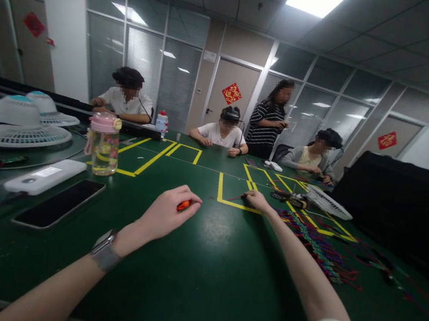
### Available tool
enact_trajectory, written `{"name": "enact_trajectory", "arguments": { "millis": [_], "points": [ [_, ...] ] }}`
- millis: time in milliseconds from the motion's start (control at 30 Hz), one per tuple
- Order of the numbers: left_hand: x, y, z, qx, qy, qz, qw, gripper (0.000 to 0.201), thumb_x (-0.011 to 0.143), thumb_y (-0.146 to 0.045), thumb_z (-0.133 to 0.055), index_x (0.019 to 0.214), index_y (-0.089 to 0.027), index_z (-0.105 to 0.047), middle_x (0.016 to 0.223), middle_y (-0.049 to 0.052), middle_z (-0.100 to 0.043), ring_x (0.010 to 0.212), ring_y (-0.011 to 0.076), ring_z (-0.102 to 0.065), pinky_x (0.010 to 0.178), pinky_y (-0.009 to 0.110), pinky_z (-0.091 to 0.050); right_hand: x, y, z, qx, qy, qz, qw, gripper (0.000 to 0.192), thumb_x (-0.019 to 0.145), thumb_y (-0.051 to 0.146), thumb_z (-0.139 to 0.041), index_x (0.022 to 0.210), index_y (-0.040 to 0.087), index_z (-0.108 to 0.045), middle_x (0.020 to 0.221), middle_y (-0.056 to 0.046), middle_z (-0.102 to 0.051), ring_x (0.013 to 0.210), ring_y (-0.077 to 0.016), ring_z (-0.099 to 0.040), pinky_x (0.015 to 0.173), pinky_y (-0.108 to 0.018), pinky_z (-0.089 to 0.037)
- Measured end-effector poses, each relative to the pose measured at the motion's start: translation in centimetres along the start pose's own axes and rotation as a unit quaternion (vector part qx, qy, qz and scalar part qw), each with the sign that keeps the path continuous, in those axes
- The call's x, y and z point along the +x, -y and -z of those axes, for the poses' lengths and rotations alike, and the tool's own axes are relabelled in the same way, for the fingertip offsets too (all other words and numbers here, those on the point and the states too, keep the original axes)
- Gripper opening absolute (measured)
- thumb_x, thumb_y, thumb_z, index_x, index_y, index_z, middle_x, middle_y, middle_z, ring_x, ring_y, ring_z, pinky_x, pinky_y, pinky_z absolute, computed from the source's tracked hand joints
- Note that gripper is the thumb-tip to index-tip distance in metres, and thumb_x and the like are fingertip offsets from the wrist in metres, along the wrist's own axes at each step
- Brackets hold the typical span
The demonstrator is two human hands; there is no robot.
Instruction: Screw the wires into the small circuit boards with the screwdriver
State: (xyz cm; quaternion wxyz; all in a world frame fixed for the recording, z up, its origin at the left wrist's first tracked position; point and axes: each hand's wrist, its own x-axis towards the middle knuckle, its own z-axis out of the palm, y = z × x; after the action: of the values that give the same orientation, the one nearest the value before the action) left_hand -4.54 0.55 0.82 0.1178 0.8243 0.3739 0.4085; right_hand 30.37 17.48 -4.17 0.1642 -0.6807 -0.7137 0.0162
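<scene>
Left forearm (60, 285) nearest, small parts at both hands

Head view, clock centred on frame. Forearm at seven; watch (103, 250) at eight, on its wrist. Left hand (169, 209), half past seven, over green table (194, 287): fingers curled round an orange item (183, 206), mostly hidden. Right hand (257, 201), four o'clock, at yellow tape outline (220, 188): fingers bunched at a small dark piece (244, 197); pinch or mere touch, cannot tell. Wired boards (318, 242) heaped near four, farther out. Step in hand, my judgement: right handles piece, left holds item. Next move calls for sure fingertip grip, clear of loose wires.
</scene>
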Motion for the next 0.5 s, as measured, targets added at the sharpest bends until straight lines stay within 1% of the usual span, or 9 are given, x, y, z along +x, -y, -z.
{"name": "enact_trajectory", "arguments": {
  "millis": [33, 100, 200, 267, 367, 433, 500],
  "points": [
    [0.0, 0.0, 0.0, 0.002, -0.003, -0.001, 1.0, 0.026, 0.091, -0.035, -0.049, 0.096, -0.021, -0.07, 0.094, 0.005, -0.065, 0.084, 0.0174, -0.063, 0.079, 0.032, -0.05, -0.2, 0.6, -0.3, 0.006, 0.002, 0.019, 1.0, 0.021, 0.092, 0.028, -0.056, 0.103, 0.015, -0.067, 0.115, -0.007, -0.066, 0.104, -0.0196, -0.062, 0.094, -0.038, -0.048],
    [0.0, 0.0, 0.0, 0.003, -0.005, -0.001, 1.0, 0.026, 0.091, -0.035, -0.049, 0.096, -0.021, -0.071, 0.094, 0.004, -0.065, 0.083, 0.0174, -0.063, 0.077, 0.032, -0.05, -0.7, 1.7, -0.9, 0.012, -0.001, 0.048, 0.999, 0.023, 0.091, 0.021, -0.052, 0.096, 0.014, -0.073, 0.112, -0.008, -0.07, 0.107, -0.019, -0.061, 0.096, -0.028, -0.044],
    [0.0, 0.0, -0.1, -0.002, -0.001, 0.004, 1.0, 0.027, 0.091, -0.037, -0.05, 0.096, -0.021, -0.071, 0.095, 0.004, -0.065, 0.083, 0.0172, -0.063, 0.077, 0.032, -0.051, -1.4, 2.9, -1.6, 0.011, -0.022, 0.052, 0.998, 0.031, 0.091, 0.022, -0.047, 0.091, 0.012, -0.076, 0.11, -0.01, -0.07, 0.105, -0.0195, -0.062, 0.093, -0.023, -0.043],
    [0.0, 0.1, -0.1, -0.004, 0.002, 0.006, 1.0, 0.027, 0.092, -0.037, -0.049, 0.097, -0.021, -0.07, 0.096, 0.004, -0.065, 0.084, 0.0172, -0.063, 0.078, 0.032, -0.051, -1.6, 3.6, -1.9, 0.006, -0.041, 0.028, 0.999, 0.036, 0.093, 0.024, -0.043, 0.089, 0.011, -0.076, 0.109, -0.012, -0.07, 0.102, -0.0205, -0.063, 0.091, -0.024, -0.043],
    [0.0, 0.1, -0.1, -0.001, 0.005, 0.007, 1.0, 0.027, 0.092, -0.037, -0.049, 0.098, -0.021, -0.07, 0.096, 0.004, -0.065, 0.085, 0.0175, -0.063, 0.079, 0.033, -0.05, -1.6, 4.6, -2.5, -0.004, -0.066, -0.036, 0.997, 0.042, 0.095, 0.026, -0.038, 0.089, 0.008, -0.075, 0.1, -0.018, -0.071, 0.097, -0.0241, -0.065, 0.086, -0.028, -0.045],
    [0.0, 0.1, -0.1, -0.002, 0.009, 0.01, 1.0, 0.028, 0.092, -0.038, -0.049, 0.099, -0.021, -0.069, 0.096, 0.004, -0.064, 0.085, 0.0176, -0.063, 0.078, 0.033, -0.05, -1.6, 5.4, -2.9, -0.009, -0.079, -0.081, 0.994, 0.042, 0.095, 0.028, -0.038, 0.091, 0.008, -0.074, 0.095, -0.021, -0.071, 0.095, -0.0273, -0.066, 0.083, -0.032, -0.046],
    [-0.1, 0.0, 0.0, -0.003, 0.011, 0.011, 1.0, 0.028, 0.092, -0.038, -0.049, 0.098, -0.02, -0.069, 0.096, 0.004, -0.064, 0.085, 0.0175, -0.063, 0.078, 0.033, -0.05, -1.5, 6.2, -3.3, -0.011, -0.09, -0.116, 0.989, 0.039, 0.094, 0.029, -0.04, 0.096, 0.008, -0.073, 0.097, -0.023, -0.07, 0.097, -0.0307, -0.065, 0.084, -0.037, -0.047]
  ]
}}
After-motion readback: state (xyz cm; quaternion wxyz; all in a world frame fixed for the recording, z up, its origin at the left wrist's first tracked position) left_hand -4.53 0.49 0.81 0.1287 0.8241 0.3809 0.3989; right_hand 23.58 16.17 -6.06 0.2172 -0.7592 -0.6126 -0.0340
